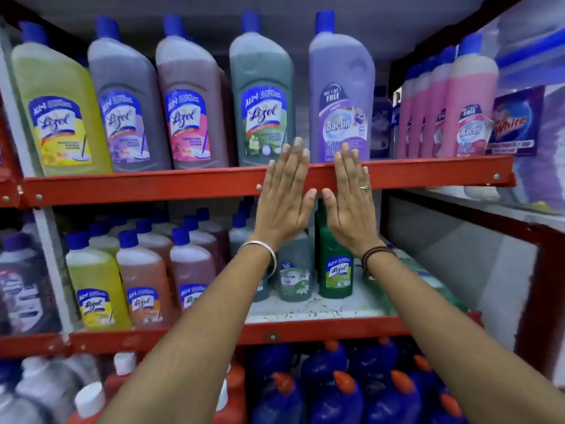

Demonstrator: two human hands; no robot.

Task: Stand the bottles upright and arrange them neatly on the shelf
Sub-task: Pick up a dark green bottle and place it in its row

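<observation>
Head view: my left hand (286, 203) and right hand (348, 206) hover flat, fingers extended, holding nothing; full bottles (341, 93) at frame centre look heavy and slick, so grip mid-body.

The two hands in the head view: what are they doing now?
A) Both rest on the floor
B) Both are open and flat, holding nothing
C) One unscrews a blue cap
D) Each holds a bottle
B: the left hand and the right hand are raised with straight fingers before the red shelf rail, and no bottle is in either grip.
</observation>
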